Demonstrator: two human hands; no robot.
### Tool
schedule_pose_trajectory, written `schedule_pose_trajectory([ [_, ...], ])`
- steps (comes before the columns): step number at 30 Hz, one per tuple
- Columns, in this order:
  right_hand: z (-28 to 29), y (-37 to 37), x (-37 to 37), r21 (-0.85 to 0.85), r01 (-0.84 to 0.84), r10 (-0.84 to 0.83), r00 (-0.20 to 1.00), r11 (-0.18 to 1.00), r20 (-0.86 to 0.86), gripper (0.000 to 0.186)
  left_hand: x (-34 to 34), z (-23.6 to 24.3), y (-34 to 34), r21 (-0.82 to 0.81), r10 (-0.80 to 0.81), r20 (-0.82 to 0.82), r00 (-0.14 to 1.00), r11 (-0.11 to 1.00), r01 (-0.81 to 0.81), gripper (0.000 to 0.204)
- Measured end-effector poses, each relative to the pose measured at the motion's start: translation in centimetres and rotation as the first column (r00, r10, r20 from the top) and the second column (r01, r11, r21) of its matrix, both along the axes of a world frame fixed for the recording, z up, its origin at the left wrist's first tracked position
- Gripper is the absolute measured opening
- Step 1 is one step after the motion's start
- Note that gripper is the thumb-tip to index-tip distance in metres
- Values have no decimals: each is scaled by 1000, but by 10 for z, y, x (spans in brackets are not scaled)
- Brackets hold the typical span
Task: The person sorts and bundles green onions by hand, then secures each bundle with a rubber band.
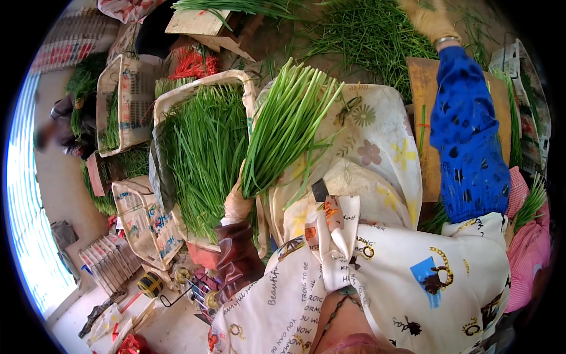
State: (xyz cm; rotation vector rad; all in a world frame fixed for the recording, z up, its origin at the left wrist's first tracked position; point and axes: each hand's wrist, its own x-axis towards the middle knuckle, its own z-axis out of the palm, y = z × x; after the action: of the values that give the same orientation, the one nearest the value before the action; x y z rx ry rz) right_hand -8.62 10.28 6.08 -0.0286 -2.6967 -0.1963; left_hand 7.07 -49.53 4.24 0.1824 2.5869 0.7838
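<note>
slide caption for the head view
Left hand grips a bunch of green chives beside a full crate; right hand reaches ahead.

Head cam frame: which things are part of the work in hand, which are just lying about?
In use:
- left hand, gloved, gripping a bunch of long green chive stalks
- right hand, gloved, reaching into the loose pile of green stalks
- white plastic crate full of green stalks

Lying about:
- red rubber bands
- yellow tape roll
- empty white crate
</note>
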Motion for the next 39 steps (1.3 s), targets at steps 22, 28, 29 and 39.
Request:
schedule_pose_trajectory([
  [22,-77,-274,71,-700,239,186,861,673,473,28,3,-25,-31,29,-8,60,998,1000,6,44],
  [28,-70,-183,14,-768,-97,141,990,633,-9,20,7,-55,-52,190,38,207,978,979,-78,39],
  [29,-59,-150,3,-729,-95,64,995,678,-71,21,8,-58,-55,205,46,237,970,974,-96,41],
  [39,-24,-240,52,-369,-192,285,935,909,214,34,5,-56,-53,180,78,224,971,976,-120,27],
])
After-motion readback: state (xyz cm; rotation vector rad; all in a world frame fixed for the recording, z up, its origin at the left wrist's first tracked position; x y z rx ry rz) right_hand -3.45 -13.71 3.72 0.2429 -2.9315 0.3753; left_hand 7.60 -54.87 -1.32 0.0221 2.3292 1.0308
